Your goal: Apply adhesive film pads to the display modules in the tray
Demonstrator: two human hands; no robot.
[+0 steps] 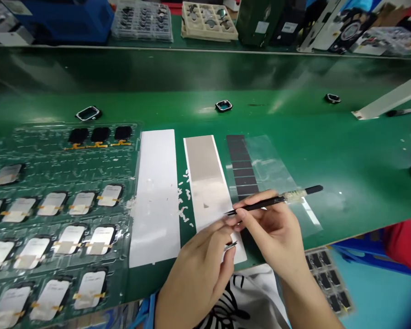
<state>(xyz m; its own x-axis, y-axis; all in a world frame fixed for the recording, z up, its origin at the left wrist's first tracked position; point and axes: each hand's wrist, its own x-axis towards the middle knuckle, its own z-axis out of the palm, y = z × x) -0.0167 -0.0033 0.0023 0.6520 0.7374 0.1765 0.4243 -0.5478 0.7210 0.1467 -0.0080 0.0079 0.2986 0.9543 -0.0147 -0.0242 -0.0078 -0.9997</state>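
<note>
My right hand (277, 228) grips a pair of black tweezers (265, 203) with pale wrapping near the back end. Their tips point left, right by the fingers of my left hand (205, 260). That hand is closed around a small flat part (230, 246), of which only a thin edge shows; the fingers hide the rest. Both hands meet over the lower end of a beige adhesive sheet (205, 169) on white backing. To its left lies a blank white sheet (157, 192), and to its right a clear film with dark strips (241, 164).
A clear tray (119, 260) holds several small screens with orange flex cables. White scraps (183, 212) lie between the sheets. Three watch frames, one at the middle (223, 106), sit farther back. A shelf with part boxes (208, 22) runs behind; a white post (390, 97) stands right.
</note>
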